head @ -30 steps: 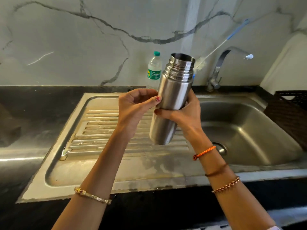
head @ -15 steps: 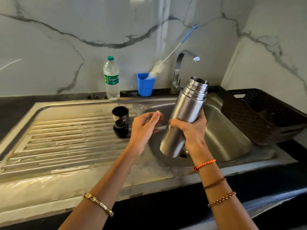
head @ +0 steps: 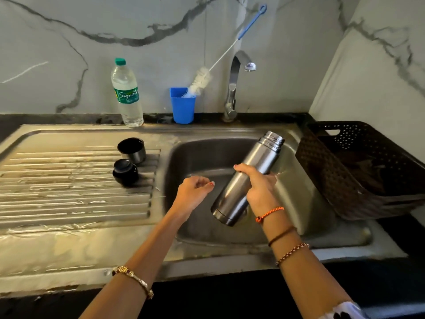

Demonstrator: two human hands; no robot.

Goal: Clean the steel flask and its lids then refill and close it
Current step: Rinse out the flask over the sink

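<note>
My right hand (head: 258, 188) grips the open steel flask (head: 247, 178) around its middle, tilted with its threaded mouth up and to the right, over the sink basin (head: 197, 157). My left hand (head: 194, 192) hovers just left of the flask, fingers loosely curled, holding nothing. Two lids stand on the draining board (head: 69, 180): a steel cup lid (head: 132, 150) with a dark inside, mouth up, and a black inner stopper (head: 125, 172) in front of it.
A water bottle (head: 127, 93) with a green cap stands at the back edge. Beside it a blue cup (head: 182, 105) holds a long bottle brush (head: 226, 51). The tap (head: 234, 84) rises behind the basin. A dark perforated basket (head: 368, 171) sits at the right.
The flask has swung right and lower over the basin and tilted further. My left hand has come off it and drawn back. The view has turned right, showing the lids, cup and basket.
</note>
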